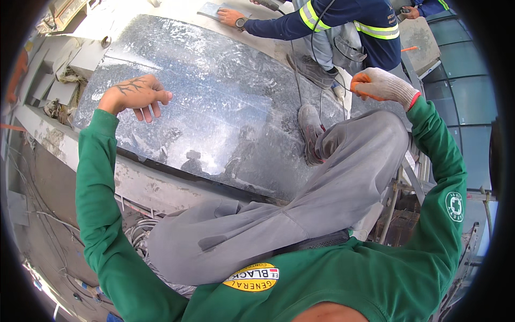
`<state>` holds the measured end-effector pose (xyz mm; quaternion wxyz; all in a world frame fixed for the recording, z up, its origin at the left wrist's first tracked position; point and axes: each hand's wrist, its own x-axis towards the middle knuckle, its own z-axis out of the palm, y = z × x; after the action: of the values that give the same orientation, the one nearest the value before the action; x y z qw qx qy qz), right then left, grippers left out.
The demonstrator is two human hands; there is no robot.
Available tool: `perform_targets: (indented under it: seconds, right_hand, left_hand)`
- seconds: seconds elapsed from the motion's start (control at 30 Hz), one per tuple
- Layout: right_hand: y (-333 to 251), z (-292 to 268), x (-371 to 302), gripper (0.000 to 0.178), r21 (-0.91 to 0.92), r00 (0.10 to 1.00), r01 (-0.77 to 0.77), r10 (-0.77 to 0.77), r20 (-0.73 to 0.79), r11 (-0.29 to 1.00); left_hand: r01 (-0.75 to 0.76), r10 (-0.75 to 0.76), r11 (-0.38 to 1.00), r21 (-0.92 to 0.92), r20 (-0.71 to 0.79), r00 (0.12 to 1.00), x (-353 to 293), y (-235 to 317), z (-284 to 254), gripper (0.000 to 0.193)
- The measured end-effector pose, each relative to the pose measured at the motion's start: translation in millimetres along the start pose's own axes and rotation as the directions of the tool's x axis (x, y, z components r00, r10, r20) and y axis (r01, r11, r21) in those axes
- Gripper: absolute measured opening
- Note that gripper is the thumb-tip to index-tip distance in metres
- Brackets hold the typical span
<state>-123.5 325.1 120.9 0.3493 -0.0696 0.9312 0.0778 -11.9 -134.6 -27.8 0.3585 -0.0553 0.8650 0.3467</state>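
Closest below the camera is the person's own green long-sleeved shirt [332, 279], then grey trousers [300, 214] with the right knee raised and a grey shoe [311, 131] planted on the sheet ahead. The left arm reaches up and out from the lower left, elbow bent, sleeve ending at the wrist. The bare left hand [137, 96] lies palm down on the near left part of the galvanized metal sheet [214, 91], fingers loosely spread and pointing right, holding nothing. The sheet is large, grey and mottled, and lies flat across a concrete ledge [150, 185], filling the middle of the view. The right arm bends around the raised knee and comes up on the right side. The right hand [378, 85], in a white knit glove with orange fingertips, is curled closed above the sheet's right edge; a thin dark tip sticks out of the fist, but what it grips cannot be told. Beyond the sheet, a co-worker's hand [232, 17] presses a small grey piece [212, 9].
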Motion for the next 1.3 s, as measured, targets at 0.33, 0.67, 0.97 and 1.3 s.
perform_targets:
  seconds: [0.33, 0.67, 0.97, 1.3]
  right_hand:
    - [-42, 66, 182, 0.033, -0.1, 0.76, 0.478, -0.353, 0.546, 0.873]
    - [100, 192, 313, 0.04, -0.42, 0.829, 0.56, -0.48, 0.288, 0.714]
    - [112, 164, 361, 0.07, -0.529, 0.988, 0.117, -0.044, 0.148, 0.841]
    - [-63, 147, 308, 0.048, -0.58, 0.477, 0.79, -0.792, 0.38, 0.198]
  left_hand:
    - [0.286, -0.345, 0.87, 0.401, 0.081, 0.935, 66, 74, 29, 0.043]
    - [-0.14, 0.212, 0.863, 0.485, -0.097, 0.972, 213, 96, 277, 0.025]
    - [-0.595, 0.709, 0.455, 0.662, 0.136, 0.692, 183, 72, 426, 0.054]
    - [0.541, -0.515, 0.827, -0.152, -0.591, 0.621, 179, 73, 348, 0.109]
